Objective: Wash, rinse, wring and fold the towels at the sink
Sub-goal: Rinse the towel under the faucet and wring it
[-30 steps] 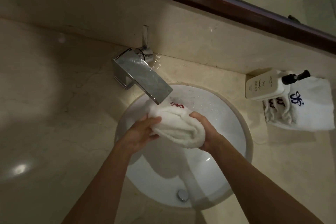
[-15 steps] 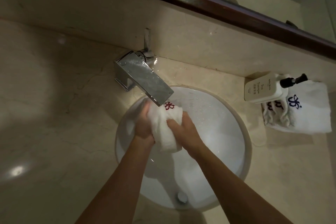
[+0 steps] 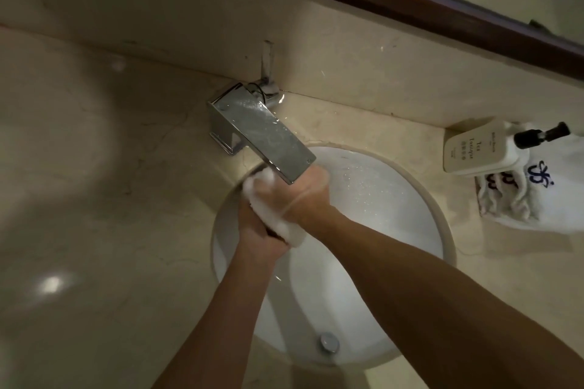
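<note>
While both hands, left hand (image 3: 256, 232) and right hand (image 3: 305, 196), are clamped around the bunched towel (image 3: 286, 226) right under the faucet (image 3: 264, 133), it's mid-wring (I'd guess); folding's left; more towels (image 3: 534, 199) wait right of the faucet.

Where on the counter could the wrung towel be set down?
Bare counter lies left of the sink and faucet. The right side is crowded: a soap bottle lies on folded towels. Both hands grip the towel.

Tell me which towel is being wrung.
The white towel twisted between both hands over the sink; the other towels lie folded beside the bottle.
</note>
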The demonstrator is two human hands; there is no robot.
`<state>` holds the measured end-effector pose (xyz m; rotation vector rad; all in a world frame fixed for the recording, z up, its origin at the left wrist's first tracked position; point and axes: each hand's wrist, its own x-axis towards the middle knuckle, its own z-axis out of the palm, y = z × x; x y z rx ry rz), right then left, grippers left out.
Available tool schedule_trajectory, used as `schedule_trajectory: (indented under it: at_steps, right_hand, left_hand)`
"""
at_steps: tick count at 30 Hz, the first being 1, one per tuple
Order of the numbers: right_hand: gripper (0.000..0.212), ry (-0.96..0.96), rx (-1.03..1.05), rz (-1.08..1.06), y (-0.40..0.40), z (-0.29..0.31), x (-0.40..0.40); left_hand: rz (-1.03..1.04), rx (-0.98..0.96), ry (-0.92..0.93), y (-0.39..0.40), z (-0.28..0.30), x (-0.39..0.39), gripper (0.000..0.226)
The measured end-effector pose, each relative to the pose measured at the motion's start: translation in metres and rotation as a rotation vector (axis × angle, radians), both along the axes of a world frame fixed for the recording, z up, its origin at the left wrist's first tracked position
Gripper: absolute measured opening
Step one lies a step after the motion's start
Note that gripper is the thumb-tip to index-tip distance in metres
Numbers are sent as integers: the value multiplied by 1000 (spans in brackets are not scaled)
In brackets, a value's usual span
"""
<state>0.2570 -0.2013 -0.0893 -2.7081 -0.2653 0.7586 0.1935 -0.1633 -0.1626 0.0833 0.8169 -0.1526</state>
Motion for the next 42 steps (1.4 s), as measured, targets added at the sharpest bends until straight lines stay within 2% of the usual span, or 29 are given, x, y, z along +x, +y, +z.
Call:
schedule_trajectory:
  at_steps: [1, 3, 4, 6, 7, 9, 11, 14, 17, 19, 21, 23, 25, 26, 27, 28, 29, 33, 35, 37, 39, 40, 42]
  right_hand:
    - [28, -16, 6, 5, 0, 0, -1]
    - [35, -23, 52, -10, -4, 2, 0]
    - [38, -29, 58, -2, -8, 2, 1]
    - [48, -49, 28, 43, -22, -4, -1]
    - [50, -50, 49, 30, -31, -6, -5]
    - [39, -41, 157, -59, -47, -5, -15]
    - [30, -43, 272, -157, -60, -4, -18]
    - [29, 77, 450, -280, -73, 4, -20]
    - [34, 175, 500, -205, -94, 3, -29]
    - [35, 316, 549, -256, -109, 1, -34]
    - [47, 463, 618, -423, -116, 2, -31]
    - [66, 499, 592, -546, -114, 5, -25]
    - [91, 602, 583, -515, -111, 8, -20]
    - [85, 679, 612, -444, -109, 13, -17]
    - [64, 741, 636, -356, -108, 16, -15]
    - [43, 782, 646, -281, -107, 22, -11]
    - [34, 784, 638, -225, -109, 26, -7]
    - [34, 591, 485, -116, -121, 45, 18]
    - [32, 503, 398, -73, -131, 52, 27]
    - [27, 432, 421, -40, -134, 62, 31]
    - [26, 381, 468, -70, -134, 65, 31]
    - [29, 367, 474, -87, -135, 67, 30]
    - [38, 336, 430, -10, -141, 75, 30]
  left_hand:
    - [-21, 23, 41, 0, -1, 2, 36]
    - [-142, 185, -20, -4, -9, 7, 39]
    - [-141, 200, -31, -4, -11, 10, 38]
    - [-126, 88, -69, -8, -8, 7, 40]
    - [-105, 91, -67, -9, -8, 3, 43]
    - [-158, 147, -76, -11, -17, 1, 47]
    - [-179, 176, -165, -10, -12, 4, 50]
    - [-211, 100, -227, -8, 1, 8, 56]
    - [-307, 195, -160, -1, 0, 11, 63]
    - [-460, 276, -95, 6, 4, 7, 62]
    - [-545, 337, -82, 12, 13, 1, 51]
    - [-612, 425, -74, 17, 14, -8, 52]
    - [-662, 516, -104, 22, 20, -11, 23]
    - [-683, 568, -138, 25, 24, -9, 7]
    - [-712, 630, -155, 28, 27, -7, 3]
    - [-738, 678, -177, 31, 30, -3, 11]
    - [-766, 725, -197, 34, 35, 0, 19]
    - [-964, 924, -331, 45, 42, 5, 61]
    - [-1056, 956, -415, 48, 46, 5, 64]
    - [-1174, 938, -563, 41, 56, 5, 64]
    - [-1273, 1064, -670, 24, 49, 4, 78]
    - [-1306, 1201, -608, 15, 46, 5, 79]
    - [-1353, 1551, -389, 9, 44, 7, 56]
